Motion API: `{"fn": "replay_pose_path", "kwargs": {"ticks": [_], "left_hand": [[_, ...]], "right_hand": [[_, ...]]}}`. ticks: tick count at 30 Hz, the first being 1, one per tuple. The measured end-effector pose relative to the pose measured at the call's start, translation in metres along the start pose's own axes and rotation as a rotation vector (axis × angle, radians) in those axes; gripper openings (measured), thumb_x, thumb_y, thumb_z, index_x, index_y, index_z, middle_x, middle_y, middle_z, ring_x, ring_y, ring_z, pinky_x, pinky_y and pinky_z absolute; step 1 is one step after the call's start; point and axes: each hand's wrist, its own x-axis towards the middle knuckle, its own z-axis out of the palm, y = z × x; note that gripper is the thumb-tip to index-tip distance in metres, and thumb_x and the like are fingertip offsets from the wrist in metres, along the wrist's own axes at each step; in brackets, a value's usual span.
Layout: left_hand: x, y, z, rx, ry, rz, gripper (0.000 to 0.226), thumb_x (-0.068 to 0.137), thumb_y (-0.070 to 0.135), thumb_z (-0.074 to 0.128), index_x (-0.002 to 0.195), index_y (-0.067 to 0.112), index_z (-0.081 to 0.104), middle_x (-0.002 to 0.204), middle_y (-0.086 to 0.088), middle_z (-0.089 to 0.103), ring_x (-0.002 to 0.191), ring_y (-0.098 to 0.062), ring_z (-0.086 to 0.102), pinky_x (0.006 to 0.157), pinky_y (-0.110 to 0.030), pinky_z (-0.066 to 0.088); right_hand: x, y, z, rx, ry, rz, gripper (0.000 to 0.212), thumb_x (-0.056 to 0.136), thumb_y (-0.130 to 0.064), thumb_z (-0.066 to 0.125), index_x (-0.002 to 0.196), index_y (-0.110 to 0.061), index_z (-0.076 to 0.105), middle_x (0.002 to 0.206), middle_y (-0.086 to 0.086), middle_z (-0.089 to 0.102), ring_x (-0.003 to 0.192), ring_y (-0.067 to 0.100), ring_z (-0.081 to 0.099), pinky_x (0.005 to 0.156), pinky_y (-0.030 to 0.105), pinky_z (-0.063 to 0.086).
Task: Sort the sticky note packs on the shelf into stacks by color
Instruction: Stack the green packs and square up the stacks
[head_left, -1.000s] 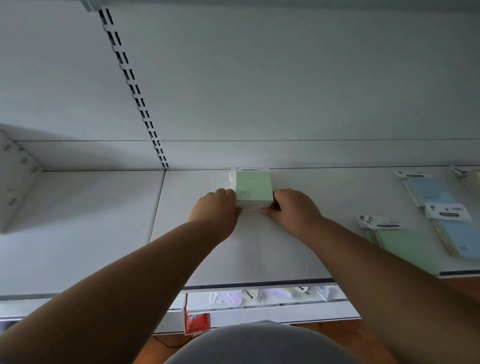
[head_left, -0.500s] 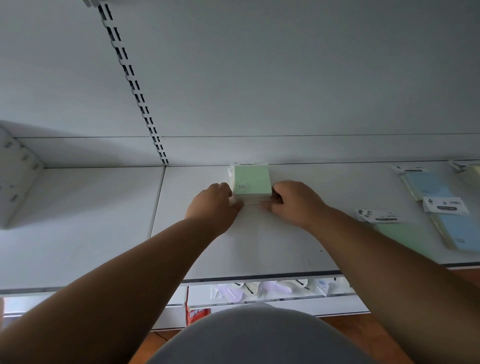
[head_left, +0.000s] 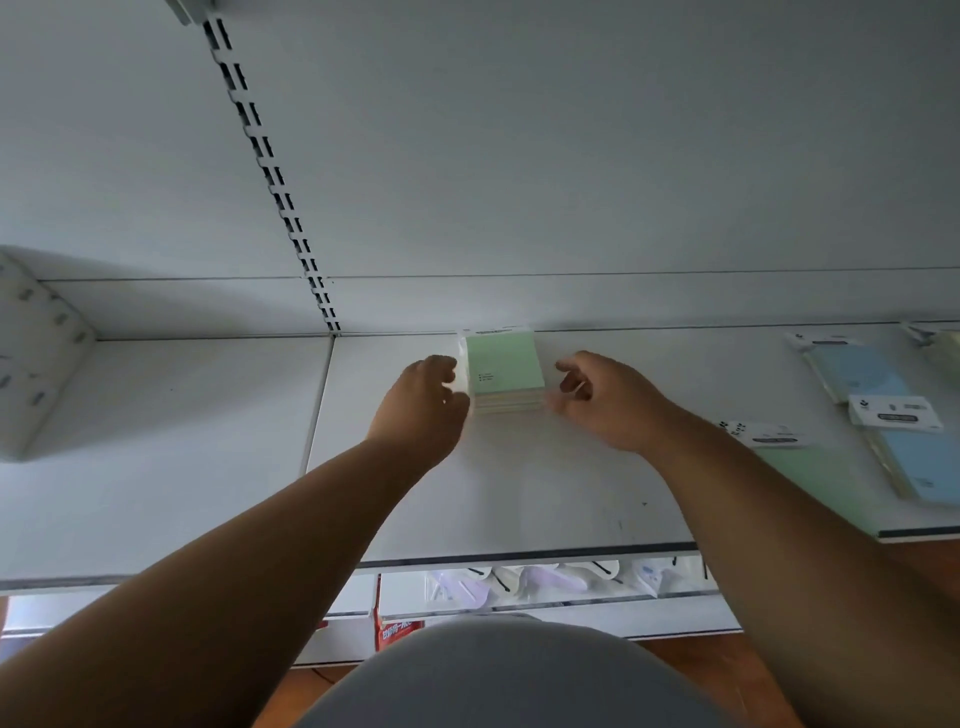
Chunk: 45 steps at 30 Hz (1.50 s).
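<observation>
Two bare hands flanked a stack of pale green sticky note packs (head_left: 505, 371) at the back of a white metal shelf (head_left: 519, 483). The left hand (head_left: 423, 402) lay against the stack's left side, fingers curled loosely, gripping nothing that could be seen. The right hand (head_left: 605, 397) stood just clear of the right side, fingers apart and released. The number of packs in the stack could not be counted; only layered edges showed under the top pack. The stack sat close to the rear wall, beside the slotted upright rail (head_left: 270, 171). To the right, well apart, lay one loose green pack (head_left: 810, 478) near the front edge and two light blue packs (head_left: 878, 410), one behind the other; a further pale pack (head_left: 943, 348) was cut off at the frame's edge. Open shelf stretched before the stack to the front lip, and the whole left panel (head_left: 171, 441) lay bare.
</observation>
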Motion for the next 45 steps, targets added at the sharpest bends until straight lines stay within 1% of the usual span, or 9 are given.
{"fn": "replay_pose_path", "kwargs": {"ticks": [3,5,10,18,23,26,29,35,45], "left_hand": [[0.004,0.016,-0.002,-0.798,-0.051,-0.392,0.034,0.095,0.022,0.049,0.128,0.014,0.056,0.129,-0.002,0.058,0.125,-0.021,0.052,0.108,-0.037,0.039],[0.009,0.026,0.001,-1.037,-0.098,-0.536,0.029,0.095,0.027,0.052,0.115,0.012,0.065,0.113,-0.004,0.066,0.119,-0.021,0.058,0.109,-0.038,0.039],[0.009,0.031,0.013,-0.904,-0.161,-0.575,0.049,0.085,0.057,0.052,0.113,0.02,0.065,0.118,-0.005,0.065,0.112,-0.019,0.058,0.093,-0.029,0.042],[0.007,0.033,0.015,-0.877,-0.206,-0.546,0.061,0.083,0.06,0.053,0.137,0.031,0.053,0.131,0.004,0.057,0.122,-0.015,0.05,0.112,-0.035,0.032],[0.007,0.023,0.011,-0.775,-0.214,-0.437,0.065,0.077,0.054,0.051,0.138,0.03,0.051,0.135,0.007,0.055,0.124,-0.013,0.051,0.111,-0.035,0.036],[-0.002,0.012,0.015,-0.339,-0.104,-0.21,0.047,0.089,0.021,0.05,0.137,0.018,0.047,0.127,0.008,0.05,0.116,-0.015,0.052,0.102,-0.038,0.045],[-0.01,0.006,0.015,0.036,0.027,-0.126,0.027,0.088,0.023,0.052,0.112,0.019,0.064,0.107,0.003,0.064,0.099,-0.022,0.061,0.082,-0.034,0.052],[-0.002,0.005,0.018,0.359,-0.005,0.028,0.014,0.089,0.027,0.052,0.092,0.014,0.058,0.095,-0.006,0.062,0.087,-0.029,0.058,0.068,-0.033,0.045],[0.004,0.002,0.023,0.384,-0.019,0.072,0.016,0.092,0.029,0.05,0.091,0.014,0.053,0.097,-0.009,0.059,0.089,-0.031,0.057,0.069,-0.035,0.044]], "right_hand": [[0.002,-0.005,0.009,0.474,0.074,0.141,0.068,0.085,-0.065,0.046,0.13,-0.015,0.053,0.126,0.003,0.06,0.118,0.022,0.055,0.106,0.043,0.041],[0.01,-0.012,0.023,0.813,-0.007,0.175,0.075,0.084,-0.074,0.038,0.134,-0.02,0.053,0.135,-0.006,0.056,0.132,0.016,0.047,0.115,0.043,0.029],[0.022,-0.019,0.052,0.986,-0.078,0.273,0.102,0.049,-0.098,0.044,0.13,-0.038,0.055,0.134,-0.006,0.058,0.129,0.013,0.049,0.117,0.043,0.025],[0.02,-0.023,0.054,0.857,-0.063,0.24,0.115,0.048,-0.101,0.037,0.147,-0.043,0.028,0.153,-0.013,0.036,0.142,0.01,0.031,0.118,0.046,0.021],[0.013,-0.023,0.045,0.63,0.039,0.193,0.087,0.073,-0.086,0.03,0.14,-0.032,0.043,0.141,-0.007,0.051,0.13,0.014,0.045,0.111,0.04,0.035],[-0.003,-0.011,0.039,0.182,0.247,0.078,0.039,0.094,-0.046,0.048,0.113,-0.014,0.059,0.102,-0.001,0.06,0.097,0.021,0.057,0.082,0.032,0.047],[-0.01,0.008,0.038,-0.132,0.274,-0.03,0.026,0.086,-0.035,0.066,0.095,-0.011,0.066,0.09,0.004,0.06,0.087,0.025,0.059,0.073,0.032,0.047],[0.003,0.006,0.034,-0.242,0.219,-0.101,0.022,0.085,-0.031,0.068,0.081,-0.008,0.067,0.08,0.004,0.056,0.077,0.025,0.057,0.064,0.03,0.041],[0.004,0.008,0.034,-0.231,0.226,-0.131,0.022,0.088,-0.029,0.065,0.081,-0.008,0.065,0.077,0.004,0.05,0.071,0.025,0.053,0.061,0.029,0.038]]}}
